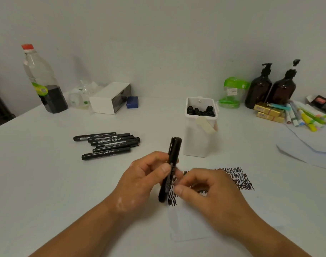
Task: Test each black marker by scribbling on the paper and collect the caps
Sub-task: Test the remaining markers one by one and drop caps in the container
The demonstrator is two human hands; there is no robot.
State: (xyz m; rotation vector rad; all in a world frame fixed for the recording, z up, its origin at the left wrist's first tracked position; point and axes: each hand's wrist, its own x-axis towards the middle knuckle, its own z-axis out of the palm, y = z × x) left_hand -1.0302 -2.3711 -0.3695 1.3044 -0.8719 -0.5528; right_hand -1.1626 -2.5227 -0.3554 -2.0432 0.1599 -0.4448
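Gripping the marker with its cap at 12 o'clock, presumably for uncapping, the left hand curls round the barrel; the right hand, at 3 o'clock, has curled fingers, contact indeterminate.

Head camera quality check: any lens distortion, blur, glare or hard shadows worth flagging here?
Head view: wide-angle distortion leans the red-capped bottle and the brown pump bottles outward; lighting is soft and even, no glare, only faint shadow under the right hand; the black marker and the scribbles on the paper are reasonably sharp.
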